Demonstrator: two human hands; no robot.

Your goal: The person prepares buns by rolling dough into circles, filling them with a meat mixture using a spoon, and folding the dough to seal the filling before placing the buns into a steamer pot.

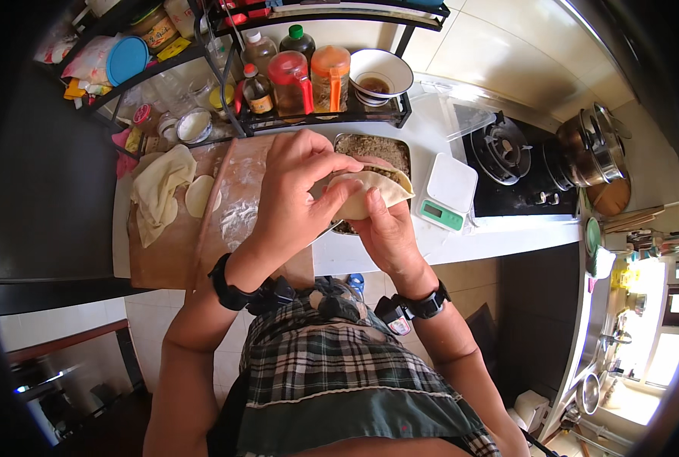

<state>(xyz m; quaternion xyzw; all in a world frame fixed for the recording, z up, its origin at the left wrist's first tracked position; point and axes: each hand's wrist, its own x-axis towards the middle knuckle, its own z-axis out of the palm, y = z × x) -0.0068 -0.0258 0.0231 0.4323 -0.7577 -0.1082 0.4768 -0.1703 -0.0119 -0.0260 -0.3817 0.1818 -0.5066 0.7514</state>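
Observation:
A folded dough wrapper (373, 191) with brown filling showing along its upper gap is held between both hands, above the metal tray of filling (372, 145). My left hand (296, 185) pinches the wrapper's left end between thumb and fingers. My right hand (391, 231) supports it from below and the right, its thumb pressed on the near side. The edge at the right end looks unsealed. Left of my hands lies a wooden board (162, 263) dusted with flour (239, 217). On it are a long thin rolling pin (213, 197), round dough wrappers (201, 196) and a cream cloth (165, 183).
A kitchen scale (450, 185) stands right of the tray, before a gas stove (508, 148) with a steel pot (585, 145). Behind the board, a black rack (322, 118) holds bottles, a red-lidded jug (289, 83), an orange-lidded jug (330, 80) and a white bowl (382, 71).

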